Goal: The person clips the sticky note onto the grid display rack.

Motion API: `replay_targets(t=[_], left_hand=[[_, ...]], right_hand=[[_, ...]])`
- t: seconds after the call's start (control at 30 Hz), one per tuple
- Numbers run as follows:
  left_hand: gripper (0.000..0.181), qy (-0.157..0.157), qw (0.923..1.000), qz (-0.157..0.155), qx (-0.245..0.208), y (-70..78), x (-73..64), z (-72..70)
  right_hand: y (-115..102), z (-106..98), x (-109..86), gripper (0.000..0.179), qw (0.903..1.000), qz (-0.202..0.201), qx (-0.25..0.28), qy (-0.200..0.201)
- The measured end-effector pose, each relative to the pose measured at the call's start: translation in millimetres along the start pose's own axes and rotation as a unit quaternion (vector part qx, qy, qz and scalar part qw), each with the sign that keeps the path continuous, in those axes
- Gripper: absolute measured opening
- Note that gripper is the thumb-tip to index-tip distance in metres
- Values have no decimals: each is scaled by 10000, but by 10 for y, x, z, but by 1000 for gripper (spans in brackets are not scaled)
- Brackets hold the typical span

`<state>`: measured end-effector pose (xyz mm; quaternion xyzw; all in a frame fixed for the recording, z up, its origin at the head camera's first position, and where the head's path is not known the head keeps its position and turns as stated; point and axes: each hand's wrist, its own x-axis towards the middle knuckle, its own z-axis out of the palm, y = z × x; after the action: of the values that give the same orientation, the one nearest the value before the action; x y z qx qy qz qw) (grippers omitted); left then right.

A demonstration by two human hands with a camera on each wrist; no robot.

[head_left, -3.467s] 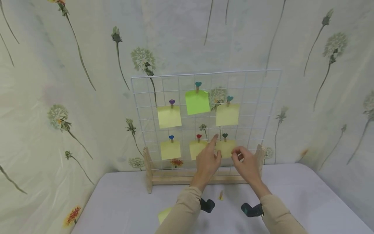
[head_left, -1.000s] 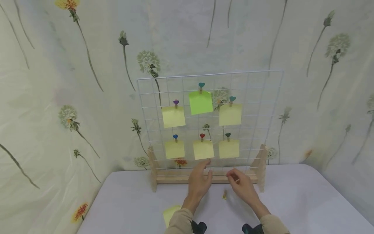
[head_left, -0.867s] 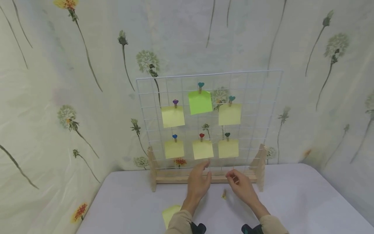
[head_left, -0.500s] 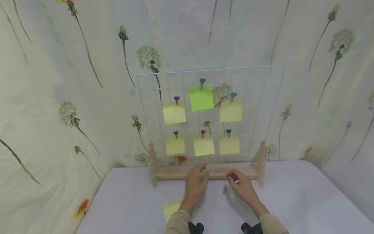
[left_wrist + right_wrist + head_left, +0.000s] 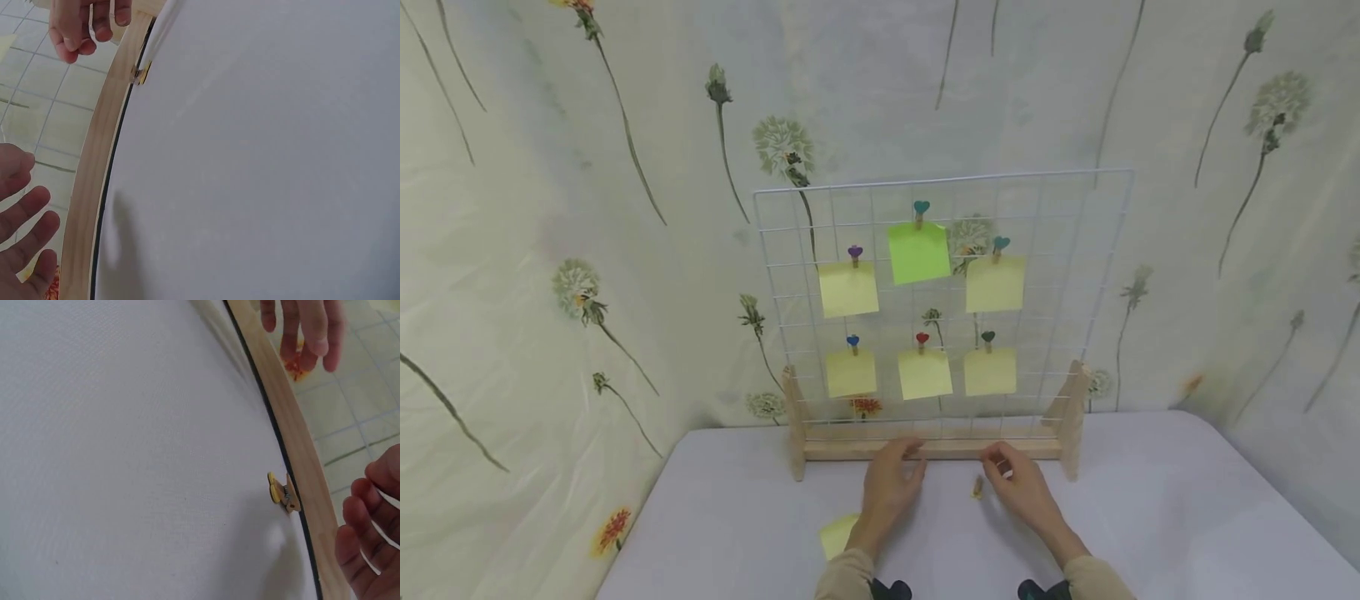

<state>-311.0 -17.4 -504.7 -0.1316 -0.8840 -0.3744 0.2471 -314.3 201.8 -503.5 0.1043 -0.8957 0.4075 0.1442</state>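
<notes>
My left hand (image 5: 889, 490) hovers over the table before the stand's wooden base, fingers spread and loosely bent, holding nothing. Opposite it, my right hand (image 5: 1021, 492) has loosely curled fingers with nothing between them. On the table between the hands, nearest the right one, lies a small wooden clothespin (image 5: 286, 494) with a yellow decoration, close to the base bar (image 5: 294, 434). Behind them stands a white wire grid (image 5: 1078, 275). Heart-topped clothespins hold a bright green sticky note (image 5: 919, 253) at the top and pale yellow notes (image 5: 848, 290) in two rows below.
A yellow sticky note (image 5: 838, 535) lies on the white-covered table (image 5: 737, 517), partly hidden by my left forearm. Wooden feet (image 5: 1075, 425) support the grid at both ends. A flower-printed curtain (image 5: 1195, 233) hangs close behind.
Both hands have come down from the lower right yellow note to just above the table. Since then my left hand has moved further down and left, while the right has stayed almost still.
</notes>
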Motion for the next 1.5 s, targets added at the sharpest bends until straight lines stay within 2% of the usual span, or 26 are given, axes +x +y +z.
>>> replay_targets(t=[0.13, 0.43, 0.67, 0.8, 0.97, 1.13, 1.3, 1.37, 1.5], left_hand=[[26, -107, 9995, -280, -65, -78, -56, -72], [25, -424, 9969, -664, -86, -283, -212, -217], [19, -360, 9977, -553, -174, -366, -280, -351], [17, -478, 9971, -565, -173, -396, -302, -423], [17, -752, 9929, -862, -318, -475, -344, -504], [16, -861, 9899, -1052, -400, -589, -401, -566], [22, -971, 9890, -889, -667, -748, -458, -656], [26, -1025, 9890, -730, -778, -811, -483, -701], [32, -1295, 9853, -657, -897, -905, -537, -802]], right_hand=[[14, 13, -22, 12, 9999, 123, 89, -68], [63, 54, -83, 13, 9984, 448, 269, -214], [101, 92, -106, 15, 9970, 619, 411, -218], [117, 112, -121, 15, 9960, 761, 406, -251], [164, 133, -142, 16, 9957, 734, 531, -171], [200, 127, -156, 16, 9942, 797, 704, -157], [219, 135, -168, 16, 9933, 915, 675, -220], [221, 133, -176, 16, 9931, 923, 680, -261], [225, 126, -201, 20, 9908, 910, 899, -452]])
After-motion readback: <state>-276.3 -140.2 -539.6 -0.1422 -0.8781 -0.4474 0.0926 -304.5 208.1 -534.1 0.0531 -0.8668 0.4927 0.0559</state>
